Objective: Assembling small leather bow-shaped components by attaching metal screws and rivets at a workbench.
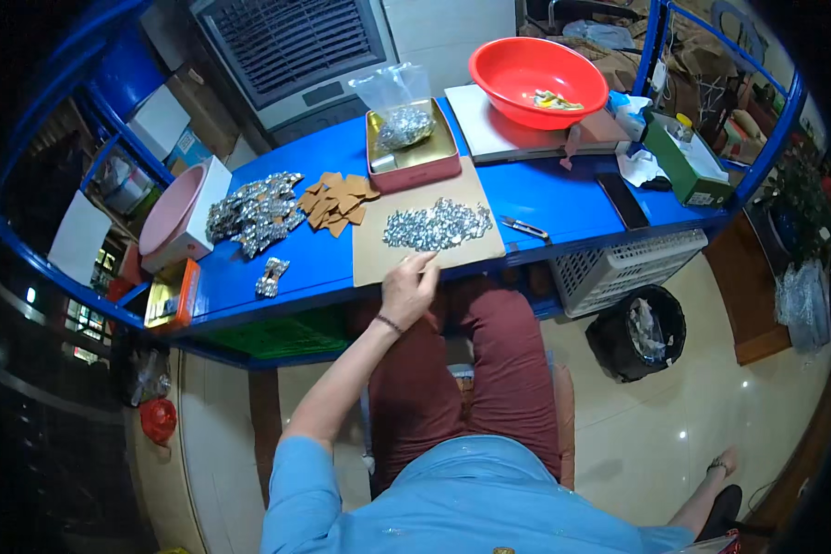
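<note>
My left hand (409,290) reaches over the near edge of a brown cardboard sheet (370,243). Its fingertips are at the near edge of a pile of small shiny silver pieces (437,225). Finger and thumb look slightly apart, and nothing shows between them. Low on the right, away from the table, is my right hand (728,459); its fingers are too small and unclear to read. Left of the sheet lie flat tan pieces (335,201) and a heap of silver bundles (257,211). One separate silver bundle (271,276) sits nearer me.
Behind the pile, a red-rimmed tin (417,175) holds a clear bag (404,126) of silver pieces. A red basin (537,81) stands at the back right. Tweezers (524,227) and a dark phone (622,200) lie on the blue table (530,189). A black bin (609,343) stands below.
</note>
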The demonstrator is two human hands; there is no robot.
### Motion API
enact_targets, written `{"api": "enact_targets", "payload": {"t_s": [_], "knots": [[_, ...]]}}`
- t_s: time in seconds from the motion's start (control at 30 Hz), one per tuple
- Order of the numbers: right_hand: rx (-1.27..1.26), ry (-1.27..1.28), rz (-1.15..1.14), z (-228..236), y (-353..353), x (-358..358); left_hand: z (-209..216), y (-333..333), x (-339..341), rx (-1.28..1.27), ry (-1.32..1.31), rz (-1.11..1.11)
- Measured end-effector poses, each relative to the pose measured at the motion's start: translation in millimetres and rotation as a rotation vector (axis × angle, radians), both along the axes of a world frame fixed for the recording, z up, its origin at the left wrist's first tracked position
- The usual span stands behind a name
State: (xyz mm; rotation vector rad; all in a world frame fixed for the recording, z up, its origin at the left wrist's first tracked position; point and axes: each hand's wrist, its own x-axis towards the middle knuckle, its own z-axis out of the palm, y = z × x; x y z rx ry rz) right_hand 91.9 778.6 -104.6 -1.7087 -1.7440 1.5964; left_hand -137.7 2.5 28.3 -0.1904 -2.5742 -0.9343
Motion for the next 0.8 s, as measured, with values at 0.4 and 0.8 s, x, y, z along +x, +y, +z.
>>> {"api": "enact_targets", "payload": {"t_s": [0.4, 0.8], "knots": [[0.004, -0.051, 0.177, -92.8, -205.7, -36.9, -27.2, 63.8, -161.5, -0.517, 0.086, -0.255], [-0.069, -0.027, 0.401, -125.8, -244.2, -87.5, -38.7, 25.3, -126.6, -0.499, 0.169, -0.137]]}}
